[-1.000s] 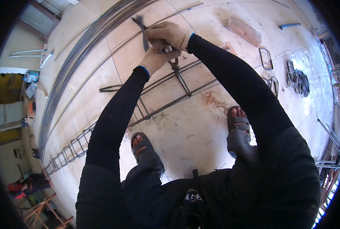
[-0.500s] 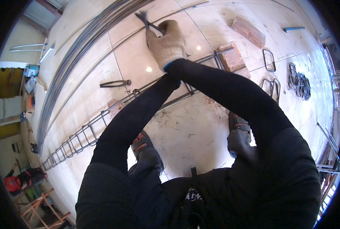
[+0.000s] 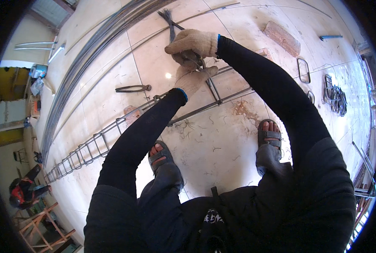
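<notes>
My gloved right hand (image 3: pixel 196 43) is closed just above the rebar cage (image 3: pixel 96 145), its fingers pinched around thin tie wire that shows only as fine strands. Just below it, my gloved left hand (image 3: pixel 191 81) has its fingers closed at the cage's upper bar, beside a stirrup (image 3: pixel 213 90). What the left fingers grip is hidden. A bundle of dark tie wires (image 3: pixel 169 22) lies beyond the right hand, partly covered by it. Pincers (image 3: pixel 133 88) rest on the tiles to the left of my hands.
Long steel rods (image 3: pixel 76 67) curve along the left. Bricks lie by the cage, one (image 3: pixel 132 114) at its left part and a loose brick (image 3: pixel 282 39) farther right. Several stirrups (image 3: pixel 334 96) are piled at the right. Another person (image 3: pixel 22 192) is at the far left.
My right hand has come back from the wire bundle to the cage, beside my left hand. The left hand, formerly hidden behind the right forearm, now shows.
</notes>
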### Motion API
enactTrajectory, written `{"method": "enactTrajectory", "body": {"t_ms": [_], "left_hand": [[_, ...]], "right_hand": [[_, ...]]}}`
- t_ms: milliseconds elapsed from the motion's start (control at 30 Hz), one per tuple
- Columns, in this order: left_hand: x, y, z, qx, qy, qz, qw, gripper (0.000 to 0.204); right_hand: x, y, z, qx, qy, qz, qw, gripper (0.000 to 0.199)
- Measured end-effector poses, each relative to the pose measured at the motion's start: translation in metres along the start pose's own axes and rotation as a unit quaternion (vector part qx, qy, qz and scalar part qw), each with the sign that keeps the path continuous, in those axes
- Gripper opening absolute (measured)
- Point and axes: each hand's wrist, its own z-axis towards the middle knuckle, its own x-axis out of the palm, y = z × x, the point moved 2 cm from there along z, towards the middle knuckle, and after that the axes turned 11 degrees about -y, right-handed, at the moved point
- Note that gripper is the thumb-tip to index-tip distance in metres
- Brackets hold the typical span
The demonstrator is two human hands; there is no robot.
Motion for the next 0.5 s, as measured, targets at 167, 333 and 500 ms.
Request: {"method": "enactTrajectory", "body": {"t_ms": [167, 333, 500], "left_hand": [[0.006, 0.044, 0.015, 0.203, -0.075, 0.299, 0.929, 0.046], [0.001, 0.093, 0.009, 0.011, -0.267, 0.006, 0.964, 0.042], [-0.016, -0.003, -0.012, 0.036, -0.149, 0.322, 0.934, 0.045]], "right_hand": [[0.031, -0.005, 0.012, 0.004, -0.215, 0.009, 0.977, 0.057], [0.077, -0.005, -0.018, -0.111, -0.474, -0.027, 0.873, 0.065], [0.041, -0.003, -0.04, 0.015, -0.351, 0.08, 0.933, 0.05]]}}
